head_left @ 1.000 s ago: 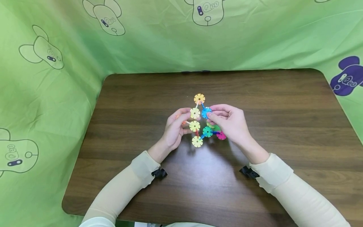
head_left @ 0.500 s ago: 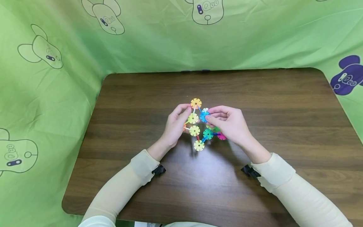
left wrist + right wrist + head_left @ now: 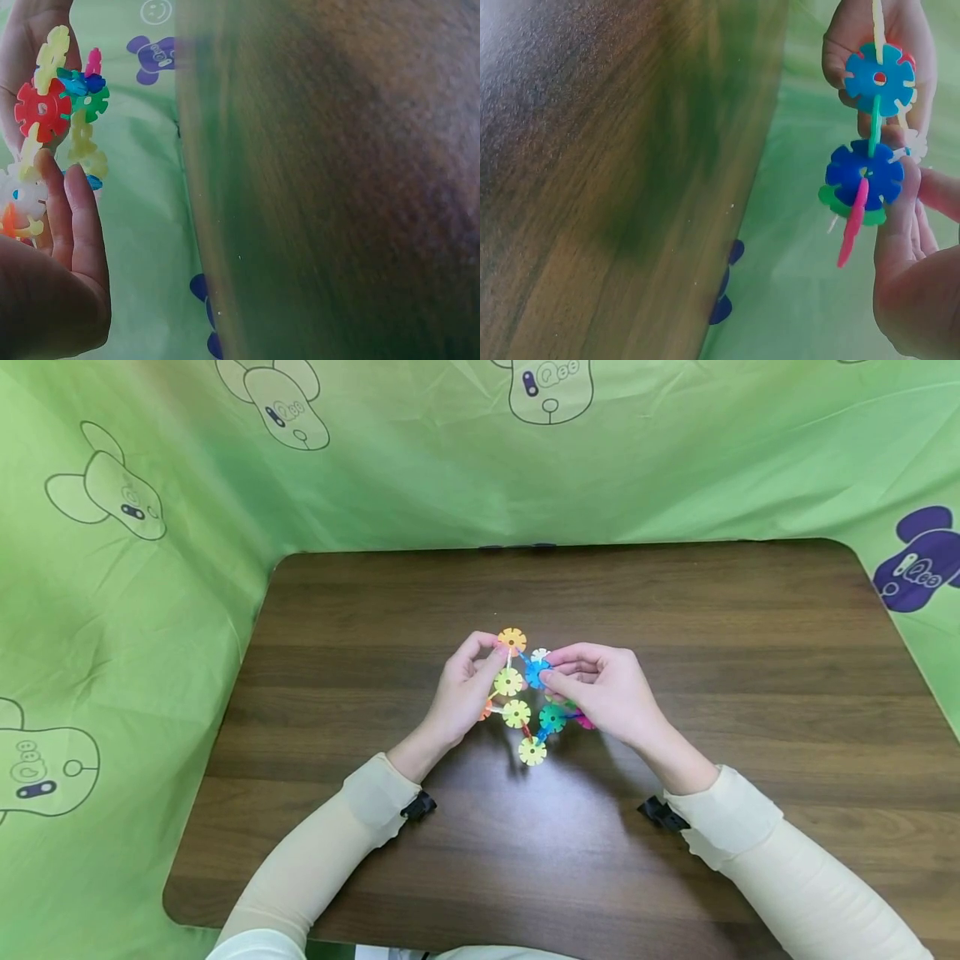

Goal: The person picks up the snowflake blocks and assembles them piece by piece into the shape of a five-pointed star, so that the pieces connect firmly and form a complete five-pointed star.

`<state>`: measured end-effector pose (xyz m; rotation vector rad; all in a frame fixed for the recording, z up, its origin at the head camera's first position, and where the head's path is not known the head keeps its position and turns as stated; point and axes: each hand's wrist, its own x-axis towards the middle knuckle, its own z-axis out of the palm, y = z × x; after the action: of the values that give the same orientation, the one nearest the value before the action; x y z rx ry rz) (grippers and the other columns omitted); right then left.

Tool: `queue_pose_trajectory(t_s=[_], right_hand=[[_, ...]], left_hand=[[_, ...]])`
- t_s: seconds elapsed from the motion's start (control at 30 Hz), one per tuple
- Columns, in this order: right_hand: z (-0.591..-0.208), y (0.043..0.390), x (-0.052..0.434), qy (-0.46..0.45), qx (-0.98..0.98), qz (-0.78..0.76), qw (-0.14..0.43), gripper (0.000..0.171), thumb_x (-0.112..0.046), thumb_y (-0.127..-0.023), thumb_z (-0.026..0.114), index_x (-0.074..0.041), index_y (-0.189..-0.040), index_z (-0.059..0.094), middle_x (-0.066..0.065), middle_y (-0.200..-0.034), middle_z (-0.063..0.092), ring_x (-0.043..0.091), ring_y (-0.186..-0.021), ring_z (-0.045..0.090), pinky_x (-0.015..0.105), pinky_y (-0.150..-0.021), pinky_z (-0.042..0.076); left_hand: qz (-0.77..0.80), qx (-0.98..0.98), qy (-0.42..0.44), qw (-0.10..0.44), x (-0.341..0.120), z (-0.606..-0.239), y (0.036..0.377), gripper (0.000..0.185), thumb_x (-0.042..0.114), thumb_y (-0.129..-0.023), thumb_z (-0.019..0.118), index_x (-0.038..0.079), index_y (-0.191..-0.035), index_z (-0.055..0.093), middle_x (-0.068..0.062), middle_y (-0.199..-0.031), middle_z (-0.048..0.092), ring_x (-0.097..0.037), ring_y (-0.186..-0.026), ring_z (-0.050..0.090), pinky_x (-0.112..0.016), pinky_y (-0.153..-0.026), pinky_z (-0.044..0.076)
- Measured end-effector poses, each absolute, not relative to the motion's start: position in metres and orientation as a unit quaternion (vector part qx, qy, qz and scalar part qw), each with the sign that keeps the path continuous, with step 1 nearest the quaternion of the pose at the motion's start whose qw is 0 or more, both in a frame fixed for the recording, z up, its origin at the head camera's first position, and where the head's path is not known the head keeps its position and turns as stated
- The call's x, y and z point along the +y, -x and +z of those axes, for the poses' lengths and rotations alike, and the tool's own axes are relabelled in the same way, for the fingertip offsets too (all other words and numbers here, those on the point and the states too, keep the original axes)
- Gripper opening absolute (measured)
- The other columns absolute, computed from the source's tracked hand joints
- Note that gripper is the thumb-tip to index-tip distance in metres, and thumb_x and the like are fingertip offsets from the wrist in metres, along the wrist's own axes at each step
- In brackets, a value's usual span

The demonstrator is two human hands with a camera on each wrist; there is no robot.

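Observation:
A chain of notched plastic snowflake discs is held over the table in both hands. In the head view, my left hand (image 3: pixel 459 697) pinches the orange disc (image 3: pixel 512 640) at the far end between thumb and fingers. My right hand (image 3: pixel 617 692) pinches the blue disc (image 3: pixel 537 674), with a white disc (image 3: pixel 540 655) just behind it. Yellow discs (image 3: pixel 516 714) and a green disc (image 3: pixel 552 718) hang nearer the body. A red disc (image 3: pixel 43 110) shows in the left wrist view. In the right wrist view, a pink disc (image 3: pixel 853 223) sits slotted into a dark blue disc (image 3: pixel 865 174).
The brown wooden table (image 3: pixel 360 635) lies below both hands. A green cloth (image 3: pixel 420 468) with printed mouse-like figures stands behind it and along its sides. A black wrist camera (image 3: pixel 418 807) is strapped to the left sleeve, another camera (image 3: pixel 663 814) to the right.
The left hand has shifted its grip up from beside a yellow disc to the orange one. The chain has tilted, its orange end coming left and nearer the body. The right hand keeps its pinch.

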<state>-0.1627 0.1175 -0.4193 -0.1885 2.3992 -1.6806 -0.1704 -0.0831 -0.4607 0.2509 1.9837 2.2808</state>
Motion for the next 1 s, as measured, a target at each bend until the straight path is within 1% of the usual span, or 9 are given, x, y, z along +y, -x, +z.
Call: queue_pose_trajectory(t_s=[0.1, 0.17, 0.27, 0.4, 0.47, 0.6, 0.73, 0.9, 1.0], right_hand=[[-0.418, 0.162, 0.116, 0.056, 0.815, -0.568, 0.104, 0.033, -0.034, -0.084, 0.074, -0.009, -0.105, 0.067, 0.008, -0.088, 0.071, 0.025, -0.077, 0.07, 0.028, -0.039, 0.046], [-0.417, 0.161, 0.114, 0.047, 0.818, -0.564, 0.103, 0.033, -0.035, -0.083, 0.074, -0.01, -0.104, 0.068, 0.006, -0.086, 0.072, 0.026, -0.077, 0.07, 0.029, -0.039, 0.046], [-0.416, 0.16, 0.112, 0.038, 0.822, -0.56, 0.099, 0.031, -0.034, -0.083, 0.074, -0.011, -0.103, 0.068, 0.005, -0.084, 0.072, 0.026, -0.075, 0.07, 0.031, -0.041, 0.049], [-0.417, 0.159, 0.11, 0.045, 0.817, -0.567, 0.09, 0.028, -0.027, -0.084, 0.075, -0.006, -0.101, 0.068, 0.008, -0.082, 0.072, 0.023, -0.073, 0.07, 0.031, -0.052, 0.055], [-0.418, 0.158, 0.109, 0.049, 0.814, -0.573, 0.082, 0.027, -0.024, -0.084, 0.075, -0.004, -0.1, 0.068, 0.01, -0.081, 0.071, 0.021, -0.071, 0.07, 0.03, -0.056, 0.056], [-0.42, 0.155, 0.107, 0.044, 0.818, -0.57, 0.056, 0.025, -0.022, -0.083, 0.076, -0.002, -0.098, 0.069, 0.01, -0.08, 0.071, 0.019, -0.067, 0.07, 0.029, -0.056, 0.056], [-0.423, 0.155, 0.107, 0.042, 0.821, -0.567, 0.038, 0.022, -0.019, -0.083, 0.076, -0.002, -0.095, 0.069, 0.01, -0.078, 0.071, 0.024, -0.067, 0.07, 0.029, -0.055, 0.056], [-0.427, 0.155, 0.11, 0.063, 0.816, -0.573, 0.043, 0.022, -0.018, -0.083, 0.076, 0.0, -0.094, 0.069, 0.011, -0.078, 0.071, 0.025, -0.068, 0.07, 0.031, -0.056, 0.056], [-0.428, 0.155, 0.111, 0.073, 0.808, -0.583, 0.042, 0.021, -0.016, -0.082, 0.076, 0.001, -0.094, 0.069, 0.012, -0.078, 0.071, 0.024, -0.067, 0.07, 0.032, -0.058, 0.056]], left_hand=[[0.743, 0.662, -0.083, 0.05, -0.084, -0.461, 0.17, 0.018, 0.028, -0.098, 0.054, 0.012, -0.106, 0.055, -0.006, -0.061, 0.052, -0.015, -0.05, 0.051, -0.024, -0.042, 0.043], [0.74, 0.666, -0.08, 0.048, -0.084, -0.461, 0.169, 0.018, 0.029, -0.098, 0.054, 0.013, -0.106, 0.056, -0.005, -0.062, 0.051, -0.015, -0.054, 0.052, -0.023, -0.043, 0.042], [0.733, 0.674, -0.074, 0.047, -0.084, -0.461, 0.167, 0.018, 0.03, -0.098, 0.053, 0.015, -0.106, 0.057, -0.002, -0.06, 0.043, -0.015, -0.052, 0.044, -0.024, -0.042, 0.035], [0.735, 0.672, -0.074, 0.054, -0.083, -0.462, 0.166, 0.018, 0.03, -0.099, 0.052, 0.014, -0.106, 0.057, -0.001, -0.06, 0.042, -0.014, -0.052, 0.043, -0.024, -0.044, 0.035], [0.737, 0.669, -0.077, 0.057, -0.083, -0.462, 0.165, 0.018, 0.03, -0.099, 0.051, 0.013, -0.105, 0.056, -0.001, -0.061, 0.044, -0.014, -0.053, 0.045, -0.023, -0.045, 0.037], [0.738, 0.666, -0.089, 0.057, -0.083, -0.461, 0.164, 0.018, 0.028, -0.1, 0.051, 0.011, -0.105, 0.055, -0.005, -0.06, 0.043, -0.016, -0.052, 0.046, -0.025, -0.045, 0.042], [0.737, 0.665, -0.105, 0.059, -0.083, -0.458, 0.163, 0.02, 0.026, -0.1, 0.05, 0.009, -0.107, 0.055, -0.009, -0.061, 0.047, -0.02, -0.053, 0.053, -0.031, -0.048, 0.051], [0.729, 0.672, -0.108, 0.075, -0.084, -0.459, 0.164, 0.019, 0.024, -0.101, 0.049, 0.008, -0.108, 0.054, -0.006, -0.06, 0.047, -0.021, -0.053, 0.049, -0.028, -0.045, 0.046], [0.725, 0.675, -0.109, 0.087, -0.085, -0.459, 0.164, 0.019, 0.027, -0.1, 0.05, 0.01, -0.107, 0.055, -0.005, -0.061, 0.046, -0.019, -0.053, 0.049, -0.029, -0.047, 0.048]])
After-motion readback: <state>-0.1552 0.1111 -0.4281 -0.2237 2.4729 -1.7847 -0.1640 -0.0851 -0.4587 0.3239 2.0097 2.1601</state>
